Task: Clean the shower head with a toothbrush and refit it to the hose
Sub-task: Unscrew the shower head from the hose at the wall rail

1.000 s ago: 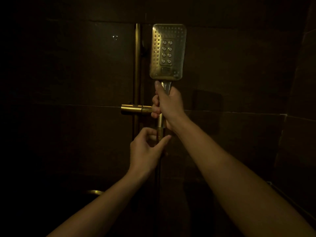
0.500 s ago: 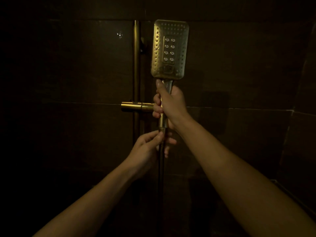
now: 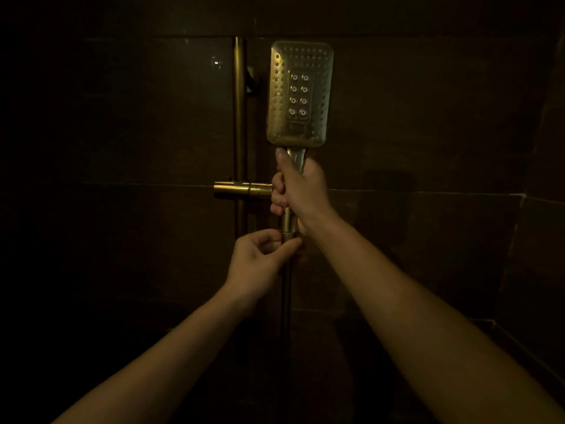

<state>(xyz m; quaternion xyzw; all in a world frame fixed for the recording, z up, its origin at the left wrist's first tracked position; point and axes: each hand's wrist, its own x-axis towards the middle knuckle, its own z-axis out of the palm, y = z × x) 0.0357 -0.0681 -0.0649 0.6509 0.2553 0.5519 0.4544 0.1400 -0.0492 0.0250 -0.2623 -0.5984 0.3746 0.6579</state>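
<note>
The work is at the joint where the shower head (image 3: 299,93) meets the hose (image 3: 286,301). Whether the joint is being loosened for cleaning or tightened after it cannot be told from this view, and no toothbrush is in sight. The right hand (image 3: 301,191) is wrapped round the handle (image 3: 296,156), thumb up along its front, holding the shower head upright in front of the dark tiled wall (image 3: 428,117), just to the right of the rail (image 3: 239,117) and its side bracket (image 3: 241,189). The left hand (image 3: 260,258) pinches the nut (image 3: 289,235) at the top of the hose, just under the handle, between thumb and curled fingers. The next move likely calls for the right hand to keep the handle from turning while the left twists the nut in short turns, keeping hose and handle in line so the thread does not cross. The shower head is a rounded rectangle in a brass tone, its face dotted with small holes around a centre panel of eight larger nozzles, with a small button below. In this dim light, no dirt can be made out.
</note>
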